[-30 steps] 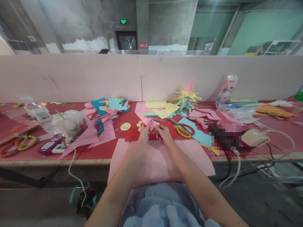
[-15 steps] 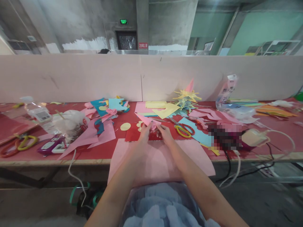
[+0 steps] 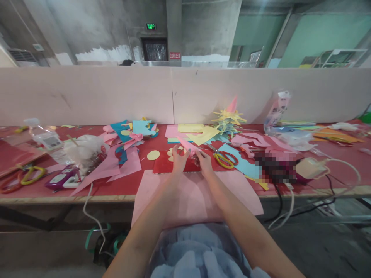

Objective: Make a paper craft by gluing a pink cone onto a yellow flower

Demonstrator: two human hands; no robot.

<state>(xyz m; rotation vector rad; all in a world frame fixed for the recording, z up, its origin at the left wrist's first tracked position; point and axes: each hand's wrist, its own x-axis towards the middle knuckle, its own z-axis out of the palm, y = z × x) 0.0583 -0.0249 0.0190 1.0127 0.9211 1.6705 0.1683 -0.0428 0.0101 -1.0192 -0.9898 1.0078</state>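
A rolled pink paper cone (image 3: 189, 145) is held over the red sheet (image 3: 164, 166), its tip pointing up and to the left. My right hand (image 3: 205, 161) pinches its wide end between thumb and fingers. Beside it, my left hand (image 3: 180, 161) has thumb and fingers apart; the thumb tip is at the cone's near side, and whether it touches is unclear. A pale yellow flower-shaped cutout (image 3: 171, 154) lies partly behind my left fingers. Scissors with red and yellow handles (image 3: 225, 160) rest right of my right hand. A yellow paper disc (image 3: 153, 155) is on the left.
Large pink paper (image 3: 199, 193) hangs over the table's front edge. A fringed paper tree (image 3: 230, 119) stands against the partition (image 3: 116, 96). Paper scraps, a purple glue gun (image 3: 63, 177), a plastic bottle (image 3: 45, 133) and a white power adapter (image 3: 310, 168) with cables lie around.
My left fingers have spread away from the cone and moved slightly left. The cone has shifted right, with my right hand still on its wide end.
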